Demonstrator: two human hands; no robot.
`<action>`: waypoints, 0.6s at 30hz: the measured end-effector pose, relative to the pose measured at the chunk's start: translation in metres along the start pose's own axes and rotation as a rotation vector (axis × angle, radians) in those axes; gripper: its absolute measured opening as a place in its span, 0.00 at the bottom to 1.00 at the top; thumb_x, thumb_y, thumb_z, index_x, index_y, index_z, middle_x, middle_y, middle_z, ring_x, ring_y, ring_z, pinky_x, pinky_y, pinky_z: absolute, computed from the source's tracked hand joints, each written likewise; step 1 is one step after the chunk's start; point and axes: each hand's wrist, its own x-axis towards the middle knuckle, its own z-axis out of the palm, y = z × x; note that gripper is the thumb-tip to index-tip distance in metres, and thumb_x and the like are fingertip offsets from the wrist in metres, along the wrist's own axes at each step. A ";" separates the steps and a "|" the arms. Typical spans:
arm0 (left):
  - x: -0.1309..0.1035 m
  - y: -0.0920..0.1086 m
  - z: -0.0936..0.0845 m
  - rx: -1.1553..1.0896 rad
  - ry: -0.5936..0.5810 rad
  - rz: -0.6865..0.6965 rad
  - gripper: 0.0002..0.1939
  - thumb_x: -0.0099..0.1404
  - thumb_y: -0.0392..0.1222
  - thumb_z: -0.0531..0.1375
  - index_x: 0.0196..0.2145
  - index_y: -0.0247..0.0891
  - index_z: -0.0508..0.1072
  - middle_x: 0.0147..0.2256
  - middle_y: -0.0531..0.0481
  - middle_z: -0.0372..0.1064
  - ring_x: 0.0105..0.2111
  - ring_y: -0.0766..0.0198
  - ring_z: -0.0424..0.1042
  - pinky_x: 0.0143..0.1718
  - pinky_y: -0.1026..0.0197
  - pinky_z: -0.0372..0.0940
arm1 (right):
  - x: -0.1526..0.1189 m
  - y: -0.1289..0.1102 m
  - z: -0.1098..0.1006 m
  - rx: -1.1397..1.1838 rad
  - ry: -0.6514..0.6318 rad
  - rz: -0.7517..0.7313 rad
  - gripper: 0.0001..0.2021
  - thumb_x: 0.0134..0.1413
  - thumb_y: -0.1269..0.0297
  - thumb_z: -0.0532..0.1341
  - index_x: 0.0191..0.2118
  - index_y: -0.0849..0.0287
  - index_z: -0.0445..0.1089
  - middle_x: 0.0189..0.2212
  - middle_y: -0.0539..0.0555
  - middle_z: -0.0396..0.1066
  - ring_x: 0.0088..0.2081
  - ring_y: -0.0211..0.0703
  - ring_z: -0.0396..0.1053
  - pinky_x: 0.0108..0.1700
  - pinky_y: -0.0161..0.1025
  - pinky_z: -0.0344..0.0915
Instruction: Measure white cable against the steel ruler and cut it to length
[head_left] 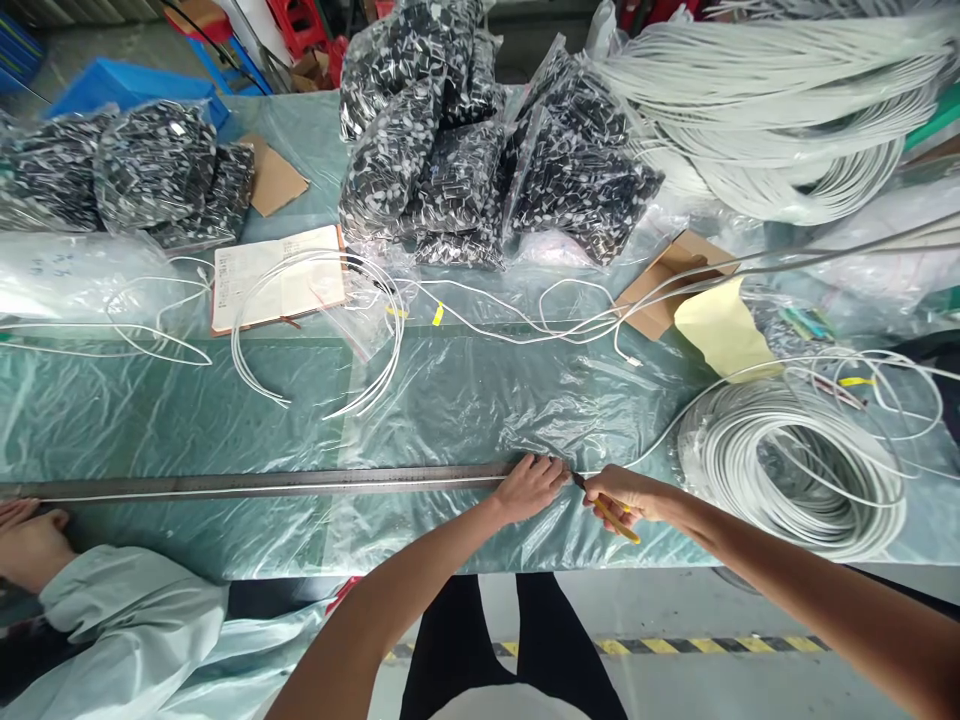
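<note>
Your left hand (531, 487) lies flat at lower centre of the frame, fingers spread and pressing the thin white cable (300, 490) against the right end of the long metal ruler (262, 484) that runs away toward the left edge. Just beside it, your right hand (626, 495) is closed around yellow-handled cutters (609, 510), their dark tip right at the ruler's end where the cable leaves it. Keep the cable pinned straight along the ruler so no slack creeps in, and hold the cutter square to the cable, tight against the ruler's end; whether the blades are parted I cannot tell. The cable runs on rightward and up toward the big white coil (795, 470) at lower right, so let that side lie loose rather than tugging. At the lower left edge another person's hand (30, 540), in a pale sleeve, rests near the ruler's far end; mind it stays steady before you squeeze.
</note>
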 end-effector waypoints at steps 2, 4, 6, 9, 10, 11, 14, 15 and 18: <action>0.000 0.000 0.001 -0.013 -0.001 0.004 0.17 0.67 0.34 0.49 0.53 0.36 0.62 0.50 0.42 0.64 0.43 0.58 0.65 0.40 0.56 0.57 | 0.001 0.002 0.001 0.007 0.014 -0.012 0.04 0.40 0.69 0.57 0.22 0.64 0.64 0.17 0.54 0.65 0.19 0.40 0.66 0.23 0.36 0.65; -0.001 -0.001 0.002 -0.020 0.007 0.008 0.17 0.67 0.34 0.50 0.54 0.36 0.62 0.50 0.42 0.63 0.44 0.58 0.65 0.41 0.56 0.57 | 0.002 0.004 0.005 0.016 0.037 -0.026 0.05 0.41 0.68 0.56 0.21 0.63 0.64 0.17 0.54 0.65 0.19 0.40 0.66 0.21 0.35 0.64; -0.003 -0.002 0.004 -0.021 0.019 0.011 0.17 0.68 0.35 0.50 0.54 0.36 0.62 0.50 0.42 0.63 0.45 0.57 0.64 0.41 0.56 0.57 | 0.001 0.008 0.011 0.025 0.065 -0.045 0.06 0.42 0.68 0.55 0.21 0.63 0.63 0.17 0.54 0.65 0.19 0.40 0.66 0.20 0.34 0.61; -0.004 -0.003 0.009 -0.041 0.043 0.015 0.17 0.68 0.35 0.50 0.54 0.37 0.62 0.49 0.43 0.63 0.46 0.57 0.64 0.43 0.56 0.57 | -0.001 0.018 0.024 0.033 0.119 -0.115 0.06 0.45 0.67 0.54 0.22 0.61 0.62 0.18 0.53 0.65 0.20 0.41 0.67 0.20 0.33 0.59; -0.005 -0.003 0.011 -0.064 0.055 0.008 0.17 0.68 0.35 0.50 0.54 0.38 0.62 0.49 0.44 0.64 0.46 0.57 0.64 0.43 0.56 0.57 | -0.001 0.022 0.029 0.029 0.139 -0.147 0.06 0.46 0.67 0.54 0.22 0.61 0.61 0.18 0.53 0.65 0.21 0.41 0.68 0.20 0.33 0.59; -0.005 -0.003 0.014 -0.099 0.068 -0.011 0.16 0.68 0.35 0.50 0.53 0.39 0.63 0.48 0.45 0.64 0.45 0.58 0.64 0.43 0.56 0.57 | 0.000 0.027 0.033 0.018 0.162 -0.179 0.07 0.47 0.66 0.53 0.22 0.60 0.61 0.19 0.52 0.65 0.21 0.41 0.68 0.21 0.33 0.59; -0.003 0.002 0.018 -0.263 0.106 -0.144 0.13 0.69 0.38 0.50 0.49 0.43 0.68 0.47 0.47 0.65 0.45 0.61 0.64 0.45 0.57 0.56 | 0.002 0.041 0.045 -0.045 0.247 -0.280 0.10 0.51 0.63 0.52 0.21 0.59 0.59 0.20 0.52 0.65 0.21 0.40 0.67 0.22 0.33 0.58; -0.001 0.005 0.017 -0.325 0.118 -0.206 0.12 0.69 0.39 0.50 0.47 0.44 0.70 0.46 0.48 0.65 0.45 0.61 0.63 0.46 0.57 0.56 | 0.003 0.045 0.048 -0.073 0.282 -0.313 0.10 0.51 0.63 0.52 0.22 0.59 0.59 0.20 0.51 0.65 0.21 0.39 0.67 0.23 0.33 0.58; 0.006 0.013 0.011 -0.478 0.144 -0.380 0.12 0.69 0.42 0.51 0.42 0.43 0.73 0.43 0.48 0.66 0.44 0.62 0.63 0.44 0.57 0.57 | 0.003 0.055 0.054 -0.165 0.393 -0.409 0.08 0.51 0.66 0.51 0.23 0.58 0.59 0.19 0.49 0.63 0.22 0.38 0.65 0.26 0.33 0.55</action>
